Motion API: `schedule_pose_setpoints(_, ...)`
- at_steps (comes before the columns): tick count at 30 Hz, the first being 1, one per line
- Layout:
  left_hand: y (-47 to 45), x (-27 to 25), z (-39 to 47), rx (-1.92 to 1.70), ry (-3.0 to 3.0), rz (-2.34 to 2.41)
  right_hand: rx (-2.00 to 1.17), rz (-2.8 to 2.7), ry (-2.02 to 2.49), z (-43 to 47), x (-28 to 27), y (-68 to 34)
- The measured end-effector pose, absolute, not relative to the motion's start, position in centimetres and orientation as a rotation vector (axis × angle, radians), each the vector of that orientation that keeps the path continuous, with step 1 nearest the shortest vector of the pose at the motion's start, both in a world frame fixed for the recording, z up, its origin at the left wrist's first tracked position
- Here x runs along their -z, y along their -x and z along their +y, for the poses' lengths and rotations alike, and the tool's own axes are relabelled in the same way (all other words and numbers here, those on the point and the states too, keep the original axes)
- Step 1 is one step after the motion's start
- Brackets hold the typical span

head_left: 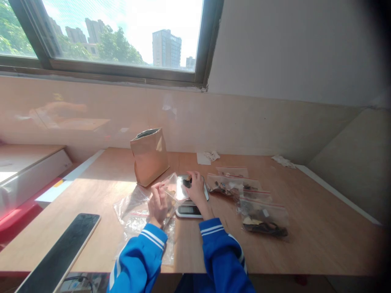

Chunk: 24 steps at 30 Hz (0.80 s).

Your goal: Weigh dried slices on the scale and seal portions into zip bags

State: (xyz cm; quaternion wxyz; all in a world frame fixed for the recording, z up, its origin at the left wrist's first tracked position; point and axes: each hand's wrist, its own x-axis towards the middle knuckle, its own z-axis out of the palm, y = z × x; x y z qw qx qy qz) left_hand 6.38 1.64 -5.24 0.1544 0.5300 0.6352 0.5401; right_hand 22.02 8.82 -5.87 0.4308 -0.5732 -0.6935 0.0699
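Note:
My left hand [158,202] is closed on the edge of a clear plastic bag [170,185], which has some light brown pieces inside. My right hand [197,188] pinches a small dark piece [187,183] above the plate of a white kitchen scale [181,192]; its exact kind is not clear. The scale's grey display [188,210] faces me, too small to read. More empty-looking clear bags [131,207] lie flat under and beside my left hand.
An open brown paper bag [150,156] stands behind my hands. Several zip bags with dark and brown pieces [265,221] lie at right. A long dark panel with a pale edge [62,248] rests at the front left. White paper [203,158] and crumpled tissue [283,161] lie along the wall.

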Motion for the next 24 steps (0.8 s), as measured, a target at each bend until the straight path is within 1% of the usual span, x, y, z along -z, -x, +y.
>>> schedule_pose_setpoints(7,-6.4,5.2,1.8,-1.567,-1.548,1.762,-0.259,-1.609,1.258,8.7,5.7,-22.5)
schedule_pose_setpoints(17,-6.3,5.2,1.9,-1.556,-1.596,1.758,-0.268,-1.631,1.213,8.6,5.9,-22.4)
schedule_pose_setpoints(24,-6.4,5.4,2.1,-1.59,-1.609,1.75,-0.392,-1.459,1.147,8.5,5.0,-22.6)
